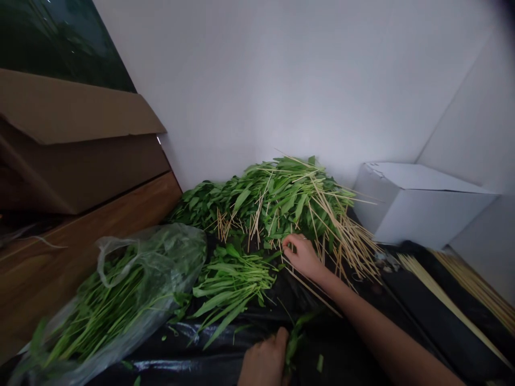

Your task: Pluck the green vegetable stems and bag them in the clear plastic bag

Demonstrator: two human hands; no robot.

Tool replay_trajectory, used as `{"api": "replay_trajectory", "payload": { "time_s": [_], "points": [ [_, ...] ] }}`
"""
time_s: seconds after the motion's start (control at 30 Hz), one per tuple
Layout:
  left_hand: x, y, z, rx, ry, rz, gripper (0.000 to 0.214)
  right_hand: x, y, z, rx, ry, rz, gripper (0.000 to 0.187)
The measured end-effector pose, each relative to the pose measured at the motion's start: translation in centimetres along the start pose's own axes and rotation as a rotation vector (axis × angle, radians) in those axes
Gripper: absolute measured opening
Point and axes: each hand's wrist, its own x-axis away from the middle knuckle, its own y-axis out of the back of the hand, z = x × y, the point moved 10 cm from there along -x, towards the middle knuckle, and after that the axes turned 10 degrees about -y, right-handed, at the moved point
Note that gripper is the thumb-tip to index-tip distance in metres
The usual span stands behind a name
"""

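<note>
My left hand [264, 360], low in the middle, is closed around a small bunch of leafy greens [296, 336]. Farther forward, my right hand [302, 256] has its fingers curled in a pinch over the black plastic; what is between the fingertips is hidden. A thin bamboo skewer [311, 289] lies slantwise under the right wrist, its upper end close to those fingers. To the left of this hand is a loose pile of greens [235, 284]. Just beyond rises a large heap of greens [277, 187] threaded on many skewers [348, 236].
A clear plastic bag of greens [132, 289] lies at the left, beside a wooden surface [120, 214] with an open cardboard box [80, 155]. A white box [418, 198] stands at the right, with bundles of sticks [450, 305] before it. Black plastic sheeting [173, 348] covers the work area.
</note>
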Motion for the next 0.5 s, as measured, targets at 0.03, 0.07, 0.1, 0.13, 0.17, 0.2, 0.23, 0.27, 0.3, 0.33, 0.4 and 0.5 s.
{"api": "replay_trajectory", "payload": {
  "time_s": [0.03,0.07,0.1,0.13,0.17,0.2,0.23,0.27,0.3,0.33,0.4,0.5],
  "points": [
    [0.0,0.0,0.0,0.003,-0.016,-0.010,0.053,-0.1,0.4,-0.2,-0.038,-0.009,-0.009,0.011],
    [-0.1,0.0,0.0,0.016,-0.031,-0.026,0.052,-0.2,0.6,-0.4,-0.073,-0.018,-0.013,0.011],
    [0.0,0.1,0.1,0.038,-0.046,-0.049,0.052,-0.3,0.8,-0.7,-0.104,-0.027,-0.014,0.012],
    [0.1,0.3,0.2,0.073,-0.064,-0.082,0.054,-0.3,0.9,-0.9,-0.130,-0.037,-0.013,0.014],
    [0.2,0.5,0.3,0.123,-0.084,-0.126,0.054,-0.3,0.9,-1.1,-0.148,-0.047,-0.010,0.015],
    [0.4,1.0,0.5,0.188,-0.109,-0.181,0.052,-0.3,0.9,-1.3,-0.157,-0.056,-0.005,0.016],
    [0.8,1.6,0.6,0.269,-0.142,-0.245,0.049,-0.2,0.8,-1.5,-0.158,-0.061,0.004,0.017],
    [1.3,2.4,0.8,0.368,-0.178,-0.317,0.043,-0.1,0.7,-1.6,-0.151,-0.063,0.017,0.017],
    [1.9,3.3,1.1,0.479,-0.206,-0.386,0.038,0.2,0.6,-1.5,-0.136,-0.060,0.034,0.017],
    [2.5,4.1,1.6,0.598,-0.223,-0.448,0.033,0.5,0.4,-1.4,-0.115,-0.051,0.054,0.017],
    [3.8,5.4,3.0,0.834,-0.214,-0.545,0.032,1.3,0.0,-0.7,-0.053,-0.015,0.099,0.015],
    [5.6,6.0,5.9,1.105,-0.105,-0.607,0.043,2.9,-0.8,0.9,0.082,0.071,0.160,0.012]
  ]
}}
